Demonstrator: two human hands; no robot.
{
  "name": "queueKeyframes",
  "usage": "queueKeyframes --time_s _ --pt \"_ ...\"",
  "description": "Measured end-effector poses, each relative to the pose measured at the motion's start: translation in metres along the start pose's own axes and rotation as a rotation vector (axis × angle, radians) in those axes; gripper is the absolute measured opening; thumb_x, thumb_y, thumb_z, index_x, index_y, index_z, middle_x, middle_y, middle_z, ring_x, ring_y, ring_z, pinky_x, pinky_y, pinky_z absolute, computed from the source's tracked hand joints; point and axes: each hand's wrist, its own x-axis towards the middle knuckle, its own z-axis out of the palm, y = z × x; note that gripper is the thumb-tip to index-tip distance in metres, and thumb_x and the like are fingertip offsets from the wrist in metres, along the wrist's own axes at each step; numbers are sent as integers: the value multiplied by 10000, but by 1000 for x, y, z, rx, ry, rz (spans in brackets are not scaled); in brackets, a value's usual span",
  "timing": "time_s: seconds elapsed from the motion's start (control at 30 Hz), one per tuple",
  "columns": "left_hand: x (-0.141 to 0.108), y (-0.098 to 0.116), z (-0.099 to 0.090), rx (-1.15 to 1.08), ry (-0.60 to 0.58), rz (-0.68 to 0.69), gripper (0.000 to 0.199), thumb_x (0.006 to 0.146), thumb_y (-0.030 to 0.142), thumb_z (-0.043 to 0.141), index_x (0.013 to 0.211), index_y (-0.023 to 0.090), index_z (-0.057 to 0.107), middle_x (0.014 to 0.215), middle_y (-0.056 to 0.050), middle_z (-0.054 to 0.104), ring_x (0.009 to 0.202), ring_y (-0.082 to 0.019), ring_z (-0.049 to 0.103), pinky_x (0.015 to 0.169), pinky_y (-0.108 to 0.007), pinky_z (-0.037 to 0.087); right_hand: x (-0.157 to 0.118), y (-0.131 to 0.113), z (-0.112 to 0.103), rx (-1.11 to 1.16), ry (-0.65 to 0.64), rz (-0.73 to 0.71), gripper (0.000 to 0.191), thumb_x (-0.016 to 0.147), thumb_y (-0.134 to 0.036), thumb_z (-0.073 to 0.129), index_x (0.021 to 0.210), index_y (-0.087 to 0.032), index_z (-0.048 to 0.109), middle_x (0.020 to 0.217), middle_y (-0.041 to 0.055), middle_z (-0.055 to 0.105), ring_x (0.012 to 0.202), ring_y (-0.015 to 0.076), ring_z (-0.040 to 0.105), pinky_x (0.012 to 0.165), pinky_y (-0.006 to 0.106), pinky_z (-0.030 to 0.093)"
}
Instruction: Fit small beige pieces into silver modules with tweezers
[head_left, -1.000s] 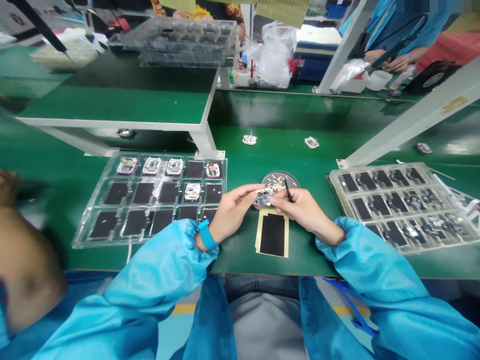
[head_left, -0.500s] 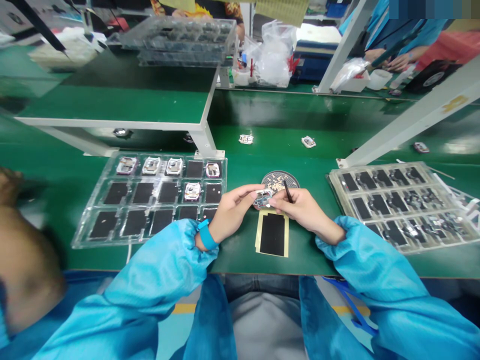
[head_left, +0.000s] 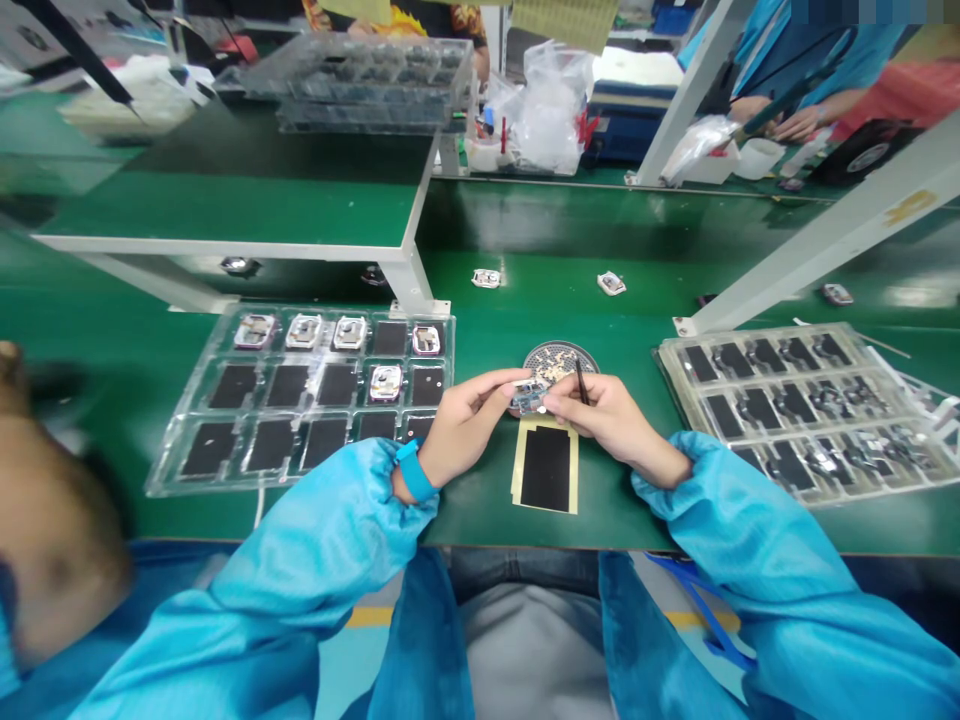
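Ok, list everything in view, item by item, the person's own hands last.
Bench: 1, green, under the work.
Shelf: 1, green with white frame, upper left.
Left tray: 1, clear, black pads, five devices, left of the hands.
Right tray: 1, tan, black pads, right of the hands.
Stacked trays: at least 2, clear, top centre.
Plastic bag: 1, clear, top centre.
Loose devices: 3, silver and white, on the bench beyond the hands.
Round dish: 1, dark, holding small tan parts, behind the hands.
Black sheet: 1, black on tan backing, nearest the body.
Circuit part: 1, silver and blue, between the hands.
Tweezers: 1, black, in the right hand.
Co-worker's hand: 1, top right.
Left hand: 1, bare, on the circuit part.
Right hand: 1, bare.
Wristband: 1, blue, left wrist.
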Motion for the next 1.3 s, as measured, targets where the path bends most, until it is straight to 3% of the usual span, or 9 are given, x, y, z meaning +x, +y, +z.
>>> queueKeyframes --time_s 0.27,0.37,0.5,0.63,0.77,0.97,1.3 --pt "-2 -7 0 -17 -41 11 289 982 349 631 1188 194 760 1138 -65 788 916 -187 757 863 -320 616 -1 0 -2 332 -93 139 297 808 -368 832 764 -171 613 552 -73 515 398 14 247 393 204 120" --pt "-2 -6 1 15 -36 35 289 989 336 619 1204 198 756 1151 -63 786 960 -193 757 890 -327 613 -2 -3 -3 450 -146 197 273 825 -333 811 788 -178 589 543 -94 474 389 6 176 384 193 89" --pt "-2 -4 0 172 -29 155 282 1005 293 593 1221 209 753 1196 -65 773 1098 -209 728 981 -346 579 -2 -7 -4 569 -197 276 268 863 -324 762 777 -184 550 575 -98 447 392 8 156 368 184 99" --pt "-3 -2 0 287 -54 250 281 1015 249 570 1225 224 755 1193 -55 774 1087 -190 727 969 -325 568 -2 -10 -5 625 -157 253 261 852 -315 768 787 -193 546 574 -105 414 400 17 152 366 183 103" --pt "-2 -3 0 229 -20 162 273 1007 277 588 1210 212 760 1211 -52 770 1100 -191 727 987 -321 568 -4 -7 -3 453 -127 169 293 835 -353 798 747 -184 576 520 -99 419 400 22 191 385 194 114" --pt "-2 -4 0 148 22 65 303 1002 343 601 1219 197 754 1224 -59 765 1109 -198 725 996 -330 576 -5 5 7 11 54 -6 315 805 -445 827 758 -161 698 538 -50 518 475 62 379 436 218 245" --pt "-2 -2 -1 140 -3 64 302 1020 347 569 1233 224 745 1226 -55 761 1147 -220 701 1047 -397 547 -2 13 8 -64 141 -12 356 805 -522 803 780 -173 735 551 -47 495 483 76 344 442 242 241"
